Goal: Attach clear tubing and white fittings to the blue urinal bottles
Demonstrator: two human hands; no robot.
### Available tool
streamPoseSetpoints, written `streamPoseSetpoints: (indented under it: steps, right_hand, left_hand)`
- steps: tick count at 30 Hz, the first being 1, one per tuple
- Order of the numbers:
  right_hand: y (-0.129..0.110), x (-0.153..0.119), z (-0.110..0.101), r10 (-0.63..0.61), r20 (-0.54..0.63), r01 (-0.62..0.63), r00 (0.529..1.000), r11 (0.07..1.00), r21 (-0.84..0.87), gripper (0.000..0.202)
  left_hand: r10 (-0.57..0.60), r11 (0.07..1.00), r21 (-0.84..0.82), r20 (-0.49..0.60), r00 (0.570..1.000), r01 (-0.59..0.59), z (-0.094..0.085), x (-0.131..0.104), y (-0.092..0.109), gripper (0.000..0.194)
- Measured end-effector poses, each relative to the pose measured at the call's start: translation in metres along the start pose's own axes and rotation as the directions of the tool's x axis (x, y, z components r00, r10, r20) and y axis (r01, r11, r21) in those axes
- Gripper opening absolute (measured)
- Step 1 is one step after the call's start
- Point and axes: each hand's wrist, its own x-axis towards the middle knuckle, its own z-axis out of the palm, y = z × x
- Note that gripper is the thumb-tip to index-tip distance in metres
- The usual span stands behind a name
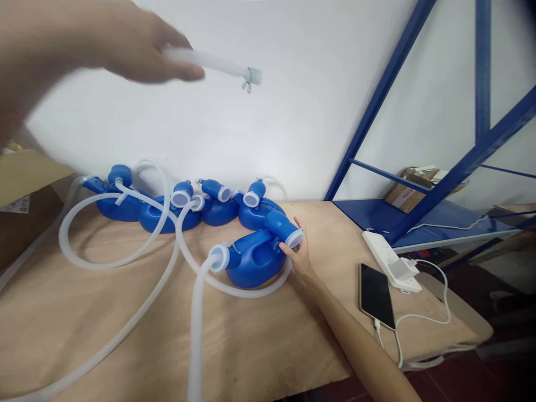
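My left hand point(154, 53), raised high in front of the wall, pinches a translucent white plastic tube point(218, 62); a pale fitting with a small clip point(253, 77) caps its end. Low over the table, my right hand point(299, 251) has its thumb and fingers around the white rim of a blue angled receiver cup point(281, 224). That cup sits at the top of a blue plastic urinal bottle point(255, 265). From the bottle's white-collared neck point(219, 258) a thick hose point(199, 329) runs down to the near edge.
Several more blue urinal bottles point(220, 212) line the wall, with coiled white hoses point(69, 245) before them. Right of my forearm lie a phone point(377, 296) and a power strip point(389, 259). A blue metal rack point(377, 100) stands right; a cardboard box point(36, 218) stands left.
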Motion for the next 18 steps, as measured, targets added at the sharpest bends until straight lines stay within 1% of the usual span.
streamPoseSetpoints:
  steps: [1,2,3,4,5,6,7,8,9,10,11,13,15,18]
  right_hand:
    - [0.000,0.000,0.000,0.020,0.003,-0.020,1.000,1.000,0.018,0.104]
    - [0.000,-0.001,-0.001,0.033,0.008,-0.033,0.999,0.999,0.028,0.103]
    - [-0.002,0.000,-0.002,0.035,0.015,-0.035,0.999,0.999,0.032,0.100]
    - [-0.004,0.000,-0.002,0.023,0.025,-0.024,0.999,0.999,0.033,0.095]
    - [-0.007,0.000,-0.002,0.000,0.042,-0.001,0.999,0.999,0.034,0.089]
    - [-0.010,-0.001,-0.002,-0.028,0.066,0.025,0.997,0.999,0.042,0.084]
    - [-0.013,-0.001,-0.002,-0.051,0.093,0.046,0.994,0.997,0.058,0.079]
    - [-0.016,-0.002,-0.001,-0.065,0.113,0.057,0.991,0.995,0.079,0.075]
    - [-0.018,-0.002,-0.001,-0.068,0.121,0.055,0.990,0.993,0.103,0.071]
    - [-0.019,-0.003,-0.001,-0.059,0.119,0.043,0.991,0.991,0.128,0.070]
    - [-0.018,-0.004,0.000,-0.041,0.105,0.024,0.994,0.988,0.156,0.068]
    - [-0.015,-0.004,0.001,0.006,0.060,-0.019,0.998,0.975,0.221,0.068]
    - [-0.011,-0.004,0.001,0.055,0.036,-0.063,0.998,0.955,0.289,0.070]
    - [-0.009,-0.002,0.001,0.096,0.033,-0.102,0.995,0.922,0.374,0.070]
  left_hand:
    - [0.095,0.995,-0.020,-0.012,0.995,-0.096,0.005,-0.001,0.023,0.111]
    - [0.175,0.982,-0.082,0.014,0.985,-0.173,0.014,-0.004,0.046,0.101]
    - [0.250,0.959,-0.152,0.054,0.967,-0.239,0.027,-0.010,0.068,0.088]
    - [0.291,0.945,-0.182,0.077,0.954,-0.273,0.042,-0.018,0.087,0.072]
    - [0.281,0.948,-0.181,0.091,0.955,-0.261,0.061,-0.026,0.104,0.061]
    - [0.307,0.938,-0.191,0.076,0.949,-0.288,0.081,-0.036,0.118,0.061]
    - [0.344,0.923,-0.214,0.079,0.936,-0.321,0.102,-0.046,0.128,0.066]
    - [0.365,0.909,-0.258,0.106,0.925,-0.329,0.122,-0.055,0.135,0.066]
    - [0.393,0.889,-0.307,0.133,0.910,-0.339,0.141,-0.065,0.139,0.063]
    - [0.393,0.877,-0.356,0.150,0.907,-0.321,0.159,-0.075,0.140,0.063]
    - [0.371,0.864,-0.415,0.145,0.917,-0.284,0.174,-0.084,0.138,0.061]
    - [0.277,0.832,-0.524,0.104,0.955,-0.184,0.197,-0.100,0.130,0.054]
    - [0.191,0.770,-0.632,0.091,0.977,-0.091,0.210,-0.115,0.120,0.049]
    - [0.154,0.668,-0.744,0.155,0.976,0.013,0.216,-0.130,0.112,0.049]
